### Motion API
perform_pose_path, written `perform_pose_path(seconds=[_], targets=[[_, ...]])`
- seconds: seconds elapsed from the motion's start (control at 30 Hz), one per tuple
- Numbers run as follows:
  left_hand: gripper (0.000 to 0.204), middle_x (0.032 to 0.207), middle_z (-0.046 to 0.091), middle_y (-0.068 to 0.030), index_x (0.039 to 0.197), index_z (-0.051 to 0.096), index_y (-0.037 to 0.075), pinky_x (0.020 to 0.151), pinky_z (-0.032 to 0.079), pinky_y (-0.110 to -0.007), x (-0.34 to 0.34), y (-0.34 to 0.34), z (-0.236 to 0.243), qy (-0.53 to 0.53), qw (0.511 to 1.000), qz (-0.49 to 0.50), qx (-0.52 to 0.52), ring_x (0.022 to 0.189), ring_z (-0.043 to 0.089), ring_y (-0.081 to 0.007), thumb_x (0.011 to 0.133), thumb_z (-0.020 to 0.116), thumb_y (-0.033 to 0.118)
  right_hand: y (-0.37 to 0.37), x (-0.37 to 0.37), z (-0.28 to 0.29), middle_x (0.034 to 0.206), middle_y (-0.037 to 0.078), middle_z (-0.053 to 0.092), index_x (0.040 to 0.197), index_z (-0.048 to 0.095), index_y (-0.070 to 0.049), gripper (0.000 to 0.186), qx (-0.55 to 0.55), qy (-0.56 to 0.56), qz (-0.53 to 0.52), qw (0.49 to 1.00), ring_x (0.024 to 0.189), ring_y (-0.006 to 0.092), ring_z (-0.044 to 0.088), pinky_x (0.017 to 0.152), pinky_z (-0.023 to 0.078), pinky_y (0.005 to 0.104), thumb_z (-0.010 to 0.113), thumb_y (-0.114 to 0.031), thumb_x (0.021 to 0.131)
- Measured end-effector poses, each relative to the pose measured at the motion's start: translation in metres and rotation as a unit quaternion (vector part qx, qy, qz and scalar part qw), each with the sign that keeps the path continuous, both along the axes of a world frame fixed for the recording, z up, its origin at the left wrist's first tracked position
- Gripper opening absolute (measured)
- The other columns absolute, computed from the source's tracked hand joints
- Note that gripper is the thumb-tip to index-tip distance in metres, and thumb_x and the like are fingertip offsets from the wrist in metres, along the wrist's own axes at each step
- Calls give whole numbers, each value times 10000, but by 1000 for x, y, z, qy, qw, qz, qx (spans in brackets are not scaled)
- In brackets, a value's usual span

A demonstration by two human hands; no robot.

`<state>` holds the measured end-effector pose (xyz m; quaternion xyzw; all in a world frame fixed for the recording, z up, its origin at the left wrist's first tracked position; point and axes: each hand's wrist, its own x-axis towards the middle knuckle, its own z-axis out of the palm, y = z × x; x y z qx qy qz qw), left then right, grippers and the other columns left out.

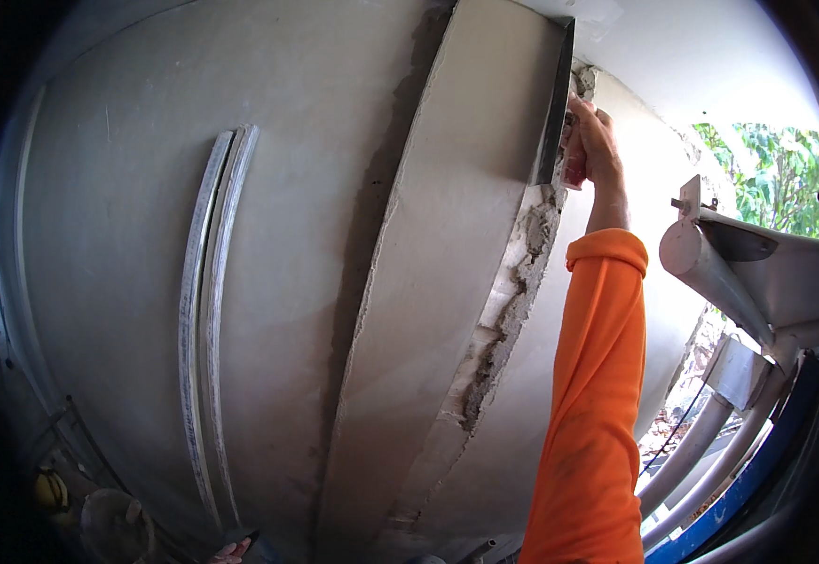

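Observation:
High on the plastered wall column (428,235), my right hand (599,141) is closed round the reddish grip of a plastering trowel (555,108). The trowel's long dark blade is seen nearly edge-on, against the column's right edge near the ceiling. Below it runs a rough strip of lumpy mortar (522,291) along that edge. Only some fingers of my left hand (231,552) show at the bottom of the picture, curled beside a dark object; what they hold is mostly cut off.
Two long pale straightedges (204,310) lean against the wall on the left. A bucket (116,526) stands at the lower left, near a yellow object (50,489). On the right are thick metal pipes (720,282) and a blue curved bar (757,498), with foliage beyond the opening.

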<state>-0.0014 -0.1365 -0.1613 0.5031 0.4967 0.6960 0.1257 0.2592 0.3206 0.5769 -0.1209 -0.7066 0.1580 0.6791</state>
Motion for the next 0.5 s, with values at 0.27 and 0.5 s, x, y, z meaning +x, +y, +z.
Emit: perform_pose_path(seconds=[0.27,0.5], targets=[[215,1288,679,-175,1264,636,54,1128,470,-582,2,0,-2,-1,1000,-3,0,1327,615,-424,1079,534,12,13,4,2,603,49,577,927,659,7,476,-7,-12,9,1000,491,170,536,521,474,347,728,-463,954],[219,1282,678,-174,1265,629,53,1127,474,-581,3,-1,-2,-2,1000,-4,3,1332,613,-419,1076,532,-1,5,-2,-22,782,23,591,1064,642,-13,416,-23,-12,64,998,630,128,591,581,540,308,754,-403,975]])
